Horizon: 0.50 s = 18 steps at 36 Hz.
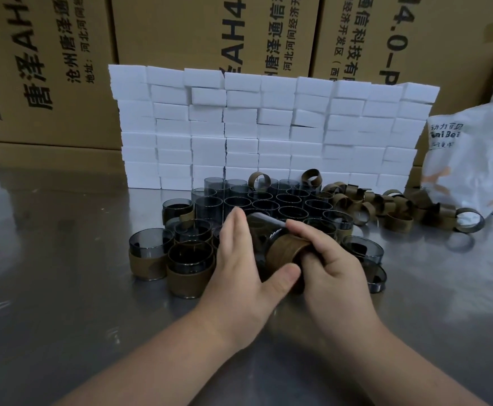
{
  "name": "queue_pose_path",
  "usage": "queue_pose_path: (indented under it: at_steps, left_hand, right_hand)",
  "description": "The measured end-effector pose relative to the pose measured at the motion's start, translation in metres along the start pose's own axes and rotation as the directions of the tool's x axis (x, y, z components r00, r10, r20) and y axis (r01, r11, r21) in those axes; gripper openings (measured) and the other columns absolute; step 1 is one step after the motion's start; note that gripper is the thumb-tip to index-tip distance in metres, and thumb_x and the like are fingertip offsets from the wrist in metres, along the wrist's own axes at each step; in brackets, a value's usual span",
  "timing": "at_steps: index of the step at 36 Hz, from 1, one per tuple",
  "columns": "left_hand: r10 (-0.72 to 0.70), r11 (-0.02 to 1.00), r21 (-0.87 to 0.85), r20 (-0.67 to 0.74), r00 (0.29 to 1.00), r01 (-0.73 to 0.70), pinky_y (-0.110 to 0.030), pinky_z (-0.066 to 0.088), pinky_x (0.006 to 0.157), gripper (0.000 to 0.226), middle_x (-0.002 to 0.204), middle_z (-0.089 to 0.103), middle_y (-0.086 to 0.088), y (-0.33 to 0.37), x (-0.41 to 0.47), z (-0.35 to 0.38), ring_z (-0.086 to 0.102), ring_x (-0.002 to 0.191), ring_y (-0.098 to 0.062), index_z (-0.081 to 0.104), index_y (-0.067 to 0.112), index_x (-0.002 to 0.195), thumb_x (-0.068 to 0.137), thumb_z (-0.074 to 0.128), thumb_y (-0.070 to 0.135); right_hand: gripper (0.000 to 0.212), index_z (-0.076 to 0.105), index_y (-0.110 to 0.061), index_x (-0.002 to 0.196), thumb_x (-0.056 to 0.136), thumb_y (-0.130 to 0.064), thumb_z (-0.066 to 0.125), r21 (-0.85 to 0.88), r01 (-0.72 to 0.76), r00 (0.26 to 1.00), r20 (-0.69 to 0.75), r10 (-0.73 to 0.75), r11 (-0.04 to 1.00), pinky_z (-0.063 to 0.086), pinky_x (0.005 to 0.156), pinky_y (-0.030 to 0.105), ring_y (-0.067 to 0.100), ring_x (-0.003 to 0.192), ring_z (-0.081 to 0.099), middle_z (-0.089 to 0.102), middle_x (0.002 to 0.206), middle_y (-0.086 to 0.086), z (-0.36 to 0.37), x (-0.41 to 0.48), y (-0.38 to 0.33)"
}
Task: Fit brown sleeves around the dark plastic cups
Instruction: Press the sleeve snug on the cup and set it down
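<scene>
Between both hands lies a dark plastic cup (pixel 264 222) on its side, with a brown sleeve (pixel 286 249) around its near end. My left hand (pixel 243 265) cups it from the left, thumb under the sleeve. My right hand (pixel 331 271) grips the sleeve from the right, fingers curled over it. Bare dark cups (pixel 289 200) stand in rows behind the hands. Cups wearing sleeves (pixel 188 266) stand at the left front. Loose brown sleeves (pixel 386 206) lie heaped to the right.
All of this rests on a shiny metal table (pixel 63 259). A wall of stacked white foam blocks (pixel 268 127) stands behind the cups, with cardboard boxes (pixel 180 33) behind it. A white plastic bag (pixel 474 159) lies at the right.
</scene>
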<state>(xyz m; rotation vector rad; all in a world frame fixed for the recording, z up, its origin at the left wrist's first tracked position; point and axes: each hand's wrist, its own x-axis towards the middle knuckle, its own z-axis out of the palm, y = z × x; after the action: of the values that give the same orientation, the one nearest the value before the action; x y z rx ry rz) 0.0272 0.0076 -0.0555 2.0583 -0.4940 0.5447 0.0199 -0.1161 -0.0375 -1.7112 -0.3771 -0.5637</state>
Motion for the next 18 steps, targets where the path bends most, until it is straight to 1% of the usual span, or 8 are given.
queue_pose_path:
  at_steps: [4, 7, 10, 12, 14, 15, 17, 18]
  left_hand:
    - [-0.085, 0.981, 0.178, 0.02, 0.996, 0.08, -0.02, 0.0, 0.107, 0.114, 0.148, -0.029, 0.018, 0.007, 0.001, -0.002, -0.016, 0.132, 0.007, -0.033, 0.029, 0.137, 0.06, 0.034, 0.079]
    - [-0.047, 0.948, 0.315, -0.021, 0.999, 0.052, -0.017, 0.006, 0.106, 0.102, 0.151, -0.024, 0.016, 0.009, -0.001, -0.003, -0.005, 0.139, -0.001, -0.027, 0.025, 0.141, 0.067, 0.026, 0.07]
    - [0.015, 0.919, 0.393, -0.056, 0.998, 0.008, -0.021, 0.031, 0.093, 0.088, 0.154, -0.014, 0.015, 0.011, -0.003, -0.006, 0.029, 0.134, -0.013, -0.017, 0.025, 0.145, 0.074, 0.014, 0.066]
    - [0.015, 0.91, 0.414, -0.073, 0.997, 0.016, -0.022, 0.035, 0.081, 0.08, 0.152, -0.014, 0.02, 0.012, -0.003, -0.007, 0.043, 0.123, -0.014, -0.014, 0.027, 0.146, 0.079, 0.008, 0.064]
    - [0.035, 0.929, 0.371, -0.094, 0.995, 0.003, -0.018, 0.033, 0.086, 0.084, 0.145, -0.014, 0.027, 0.013, -0.003, -0.007, 0.036, 0.126, -0.009, -0.011, 0.03, 0.146, 0.072, 0.004, 0.066]
    - [0.049, 0.946, 0.323, -0.096, 0.994, -0.016, -0.01, 0.026, 0.09, 0.083, 0.142, -0.013, 0.027, 0.014, -0.003, -0.007, 0.028, 0.127, -0.003, -0.01, 0.032, 0.145, 0.07, 0.003, 0.065]
    - [0.087, 0.976, 0.206, -0.105, 0.991, -0.064, 0.009, 0.007, 0.087, 0.066, 0.142, -0.006, 0.022, 0.014, -0.002, -0.006, 0.013, 0.122, 0.014, -0.01, 0.037, 0.135, 0.077, 0.013, 0.057]
    - [0.096, 0.983, 0.165, -0.117, 0.989, -0.076, 0.012, 0.003, 0.084, 0.057, 0.143, -0.001, 0.02, 0.014, -0.002, -0.005, 0.007, 0.118, 0.021, -0.008, 0.038, 0.13, 0.082, 0.021, 0.049]
  right_hand:
    - [0.072, 0.06, -0.066, 0.086, 0.091, 0.004, 0.044, -0.008, -0.045, 0.999, 0.003, 0.045, 0.999, 0.045, 0.101, 0.03, -0.012, 0.107, 0.053, 0.055, 0.107, -0.039, 0.0, -0.001, 0.0]
    - [0.074, 0.06, -0.067, 0.083, 0.091, 0.004, 0.044, -0.019, -0.034, 0.999, -0.014, 0.034, 0.999, 0.043, 0.103, 0.029, -0.013, 0.11, 0.05, 0.059, 0.107, -0.034, 0.0, -0.001, 0.0]
    - [0.071, 0.06, -0.067, 0.085, 0.091, 0.002, 0.046, -0.042, 0.012, 1.0, -0.02, -0.013, 0.999, 0.043, 0.096, 0.015, -0.018, 0.109, 0.047, 0.056, 0.105, -0.038, 0.0, -0.003, -0.001]
    - [0.063, 0.059, -0.061, 0.091, 0.091, 0.001, 0.047, -0.027, 0.032, 0.999, -0.016, -0.032, 0.999, 0.04, 0.082, 0.0, -0.024, 0.101, 0.049, 0.057, 0.096, -0.044, -0.001, -0.002, -0.002]
    - [0.056, 0.05, -0.054, 0.1, 0.09, 0.0, 0.048, 0.024, 0.012, 1.0, 0.0, -0.012, 1.0, 0.036, 0.077, -0.005, -0.026, 0.098, 0.049, 0.055, 0.098, -0.046, -0.003, -0.001, -0.003]
    - [0.053, 0.048, -0.051, 0.102, 0.089, 0.0, 0.048, 0.061, -0.008, 1.0, 0.012, 0.007, 0.998, 0.037, 0.078, -0.005, -0.026, 0.098, 0.049, 0.057, 0.099, -0.043, -0.003, -0.001, -0.003]
    - [0.045, 0.049, -0.043, 0.101, 0.087, 0.0, 0.053, 0.141, -0.042, 0.999, 0.027, 0.039, 0.989, 0.04, 0.08, -0.002, -0.022, 0.098, 0.052, 0.061, 0.103, -0.03, -0.003, 0.0, -0.005]
    - [0.041, 0.051, -0.039, 0.101, 0.085, -0.001, 0.057, 0.177, -0.053, 0.998, 0.031, 0.048, 0.983, 0.042, 0.079, -0.001, -0.02, 0.097, 0.054, 0.061, 0.105, -0.026, -0.002, 0.0, -0.006]
